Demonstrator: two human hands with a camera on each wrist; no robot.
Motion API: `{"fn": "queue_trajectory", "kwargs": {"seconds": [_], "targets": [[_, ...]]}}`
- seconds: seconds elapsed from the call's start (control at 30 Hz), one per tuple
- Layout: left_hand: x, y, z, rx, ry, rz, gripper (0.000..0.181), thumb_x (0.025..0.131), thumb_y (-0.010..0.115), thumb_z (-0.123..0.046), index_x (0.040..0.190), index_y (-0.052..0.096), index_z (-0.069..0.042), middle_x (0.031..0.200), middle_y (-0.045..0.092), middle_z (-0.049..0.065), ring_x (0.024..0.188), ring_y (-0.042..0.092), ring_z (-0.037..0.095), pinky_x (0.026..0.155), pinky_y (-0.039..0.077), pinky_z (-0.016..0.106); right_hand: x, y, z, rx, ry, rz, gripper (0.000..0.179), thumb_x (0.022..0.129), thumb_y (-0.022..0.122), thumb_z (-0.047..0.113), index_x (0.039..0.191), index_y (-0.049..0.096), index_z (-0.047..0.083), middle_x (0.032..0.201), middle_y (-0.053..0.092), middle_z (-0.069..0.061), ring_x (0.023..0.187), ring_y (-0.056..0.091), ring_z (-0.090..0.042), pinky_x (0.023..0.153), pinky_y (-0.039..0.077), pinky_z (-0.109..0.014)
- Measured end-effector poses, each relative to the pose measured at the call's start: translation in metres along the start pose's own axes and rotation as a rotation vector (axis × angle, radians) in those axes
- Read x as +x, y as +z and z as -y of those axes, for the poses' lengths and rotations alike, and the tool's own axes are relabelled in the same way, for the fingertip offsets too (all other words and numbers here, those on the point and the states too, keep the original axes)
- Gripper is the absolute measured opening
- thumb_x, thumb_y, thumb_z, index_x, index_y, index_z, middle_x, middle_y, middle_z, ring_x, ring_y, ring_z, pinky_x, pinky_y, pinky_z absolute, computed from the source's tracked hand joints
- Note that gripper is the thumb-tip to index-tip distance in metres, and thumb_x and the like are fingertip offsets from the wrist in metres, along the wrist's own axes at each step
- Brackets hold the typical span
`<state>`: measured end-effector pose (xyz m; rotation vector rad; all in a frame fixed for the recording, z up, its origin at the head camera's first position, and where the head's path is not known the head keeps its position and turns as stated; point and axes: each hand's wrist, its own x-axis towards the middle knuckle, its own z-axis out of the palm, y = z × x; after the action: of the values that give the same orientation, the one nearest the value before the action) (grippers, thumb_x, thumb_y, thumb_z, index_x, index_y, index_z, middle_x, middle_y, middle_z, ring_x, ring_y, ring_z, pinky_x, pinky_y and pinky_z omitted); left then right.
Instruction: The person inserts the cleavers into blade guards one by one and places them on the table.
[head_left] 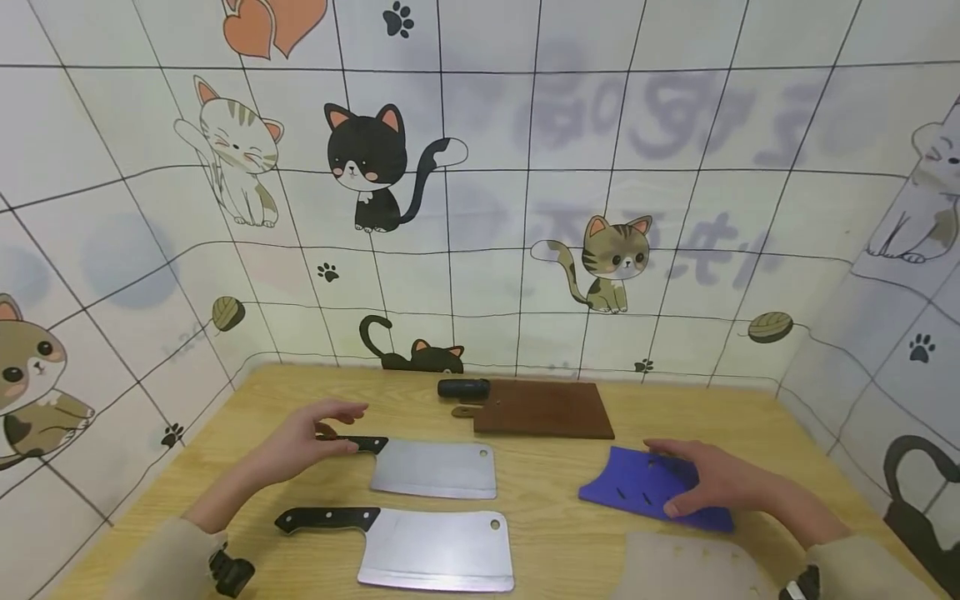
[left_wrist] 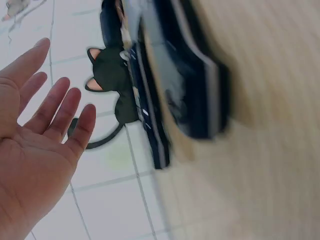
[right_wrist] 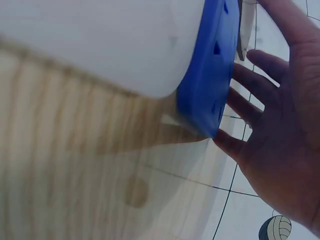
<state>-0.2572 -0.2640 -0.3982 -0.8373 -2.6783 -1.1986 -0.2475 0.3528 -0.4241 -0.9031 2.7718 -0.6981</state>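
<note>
My left hand [head_left: 306, 442] hovers over the black handle of the farther cleaver [head_left: 435, 469], its fingers loosely bent. In the left wrist view the fingers [left_wrist: 67, 110] are spread and hold nothing, to one side of two black handles. A second cleaver [head_left: 438, 550] lies flat in front of the first, its handle also pointing left. On the right, my right hand [head_left: 716, 477] is over a blue slotted plastic board [head_left: 626, 479], thumb and fingers apart. The right wrist view shows the relaxed fingers [right_wrist: 255, 82] right at the blue board's edge.
A brown wooden cutting board [head_left: 543, 410] lies at the back, with a black cylindrical thing [head_left: 463, 389] at its left. A pale flat board [head_left: 686, 567] is at the front right. Cat-patterned walls [head_left: 487, 208] enclose the wooden table [head_left: 300, 387].
</note>
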Motion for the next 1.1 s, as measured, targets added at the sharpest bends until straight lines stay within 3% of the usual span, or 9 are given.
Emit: {"fn": "queue_trajectory", "kwargs": {"seconds": [0.1, 0.23, 0.37, 0.53, 0.67, 0.9, 1.1], "targets": [[-0.007, -0.005, 0.009, 0.011, -0.027, -0.031, 0.053, 0.090, 0.080, -0.015, 0.138, 0.062, -0.001, 0.135, 0.063, 0.019, 0.119, 0.060, 0.036, 0.091, 0.052, 0.039, -0.004, 0.000, -0.003, 0.001, -0.022, -0.004, 0.091, 0.076, 0.090, 0.034, 0.150, 0.048, 0.001, 0.144, 0.056, -0.019, 0.132, 0.051, -0.033, 0.098, 0.044, -0.038], [-0.005, -0.006, 0.020, 0.015, -0.055, -0.041, 0.055, 0.091, 0.080, -0.014, 0.138, 0.060, 0.003, 0.136, 0.062, 0.022, 0.122, 0.058, 0.040, 0.092, 0.051, 0.047, -0.005, 0.001, -0.004, -0.005, -0.036, 0.002, 0.095, 0.073, 0.092, 0.037, 0.150, 0.048, 0.002, 0.146, 0.054, -0.020, 0.133, 0.049, -0.025, 0.098, 0.044, -0.035], [0.001, -0.004, 0.030, 0.018, -0.100, -0.026, 0.056, 0.090, 0.081, -0.015, 0.138, 0.060, 0.004, 0.137, 0.062, 0.021, 0.125, 0.055, 0.044, 0.095, 0.047, 0.057, 0.000, 0.003, -0.002, -0.026, -0.085, 0.010, 0.102, 0.070, 0.094, 0.040, 0.150, 0.047, -0.002, 0.145, 0.054, -0.022, 0.133, 0.050, -0.030, 0.099, 0.044, -0.036], [0.005, 0.000, 0.042, 0.054, -0.113, 0.041, 0.058, 0.087, 0.083, -0.013, 0.137, 0.061, 0.005, 0.137, 0.061, 0.022, 0.127, 0.052, 0.048, 0.097, 0.045, 0.062, 0.005, 0.005, 0.002, -0.023, -0.045, 0.030, 0.104, 0.069, 0.094, 0.039, 0.150, 0.045, -0.004, 0.145, 0.051, -0.026, 0.129, 0.048, -0.051, 0.099, 0.042, -0.055], [0.006, 0.005, 0.049, 0.067, -0.138, 0.101, 0.059, 0.084, 0.083, -0.007, 0.137, 0.061, 0.003, 0.135, 0.062, 0.021, 0.125, 0.054, 0.047, 0.099, 0.046, 0.059, 0.005, 0.006, 0.003, 0.006, 0.018, 0.053, 0.103, 0.070, 0.094, 0.039, 0.150, 0.045, -0.003, 0.146, 0.049, -0.029, 0.129, 0.044, -0.057, 0.097, 0.037, -0.068], [0.009, 0.010, 0.058, 0.088, -0.212, 0.124, 0.060, 0.078, 0.081, 0.002, 0.136, 0.064, -0.001, 0.130, 0.066, 0.016, 0.122, 0.055, 0.041, 0.102, 0.043, 0.059, 0.005, 0.006, 0.001, -0.039, 0.022, 0.030, 0.100, 0.065, 0.092, 0.035, 0.149, 0.049, 0.002, 0.143, 0.054, -0.021, 0.125, 0.048, -0.046, 0.095, 0.043, -0.053], [0.011, 0.011, 0.061, 0.077, -0.228, 0.126, 0.057, 0.080, 0.081, 0.003, 0.135, 0.065, -0.001, 0.125, 0.069, 0.011, 0.118, 0.058, 0.035, 0.098, 0.047, 0.053, 0.003, 0.006, -0.003, -0.022, 0.025, 0.040, 0.103, 0.066, 0.094, 0.036, 0.151, 0.046, 0.003, 0.147, 0.050, -0.023, 0.129, 0.047, -0.048, 0.097, 0.043, -0.050]]}}
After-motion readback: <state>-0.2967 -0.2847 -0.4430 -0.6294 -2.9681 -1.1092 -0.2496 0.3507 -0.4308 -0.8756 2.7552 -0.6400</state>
